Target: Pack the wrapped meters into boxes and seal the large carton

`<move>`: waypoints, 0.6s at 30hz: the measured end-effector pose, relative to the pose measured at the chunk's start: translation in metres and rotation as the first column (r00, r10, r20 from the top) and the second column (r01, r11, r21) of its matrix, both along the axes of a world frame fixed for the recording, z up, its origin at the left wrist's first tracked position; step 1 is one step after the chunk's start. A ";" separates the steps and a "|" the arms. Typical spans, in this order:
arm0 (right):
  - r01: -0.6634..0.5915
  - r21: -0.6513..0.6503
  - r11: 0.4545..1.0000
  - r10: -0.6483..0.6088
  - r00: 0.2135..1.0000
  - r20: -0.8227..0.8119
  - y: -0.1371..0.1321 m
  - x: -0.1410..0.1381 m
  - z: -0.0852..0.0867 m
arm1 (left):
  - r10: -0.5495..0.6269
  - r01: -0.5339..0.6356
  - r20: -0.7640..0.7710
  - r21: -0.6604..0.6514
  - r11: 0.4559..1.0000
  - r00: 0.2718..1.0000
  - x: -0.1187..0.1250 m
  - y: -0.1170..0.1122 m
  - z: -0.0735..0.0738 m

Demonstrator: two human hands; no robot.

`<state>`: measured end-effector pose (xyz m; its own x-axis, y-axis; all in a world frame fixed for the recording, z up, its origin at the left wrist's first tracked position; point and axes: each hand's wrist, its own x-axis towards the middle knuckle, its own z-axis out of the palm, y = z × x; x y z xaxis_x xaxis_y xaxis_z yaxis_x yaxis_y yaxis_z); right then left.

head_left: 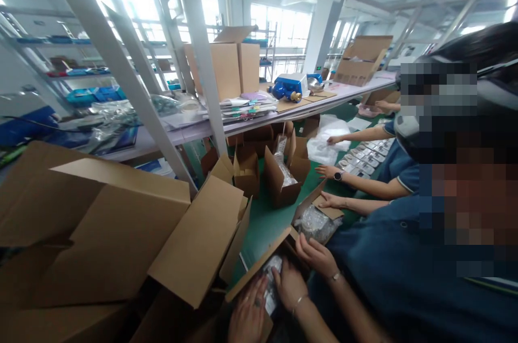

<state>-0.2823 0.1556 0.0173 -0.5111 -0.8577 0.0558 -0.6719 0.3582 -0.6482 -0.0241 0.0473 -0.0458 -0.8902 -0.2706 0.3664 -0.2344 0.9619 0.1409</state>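
Note:
A small open cardboard box (pixel 259 270) lies at the bottom edge on the green bench. Inside it is a part in a clear plastic bag (pixel 273 267). My left hand (pixel 247 315) lies flat with its fingers spread on the bag and the box's near flap. My right hand (pixel 290 286), with a thin bracelet on the wrist, has its fingers curled over the bag inside the box. Just to the right, a co-worker's hand (pixel 316 254) touches the same box's far edge.
Large open cartons (pixel 121 224) crowd the left side. Several small open boxes (pixel 283 176) stand on the green mat (pixel 267 219). Co-workers in blue (pixel 396 256) reach in from the right. A white slanted frame post (pixel 133 95) and a shelf (pixel 194 130) with papers rise above.

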 end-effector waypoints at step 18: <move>-0.478 0.362 0.800 0.540 0.837 -0.089 -0.025 0.114 -0.009 | 0.513 -0.367 -0.217 0.481 0.797 0.830 0.061 0.040 0.012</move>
<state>-0.1683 0.1303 0.0083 -0.0029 -0.9770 -0.2133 -0.9064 0.0927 -0.4121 0.0364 0.0877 -0.0342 -0.4859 -0.7896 0.3748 -0.4883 0.6009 0.6329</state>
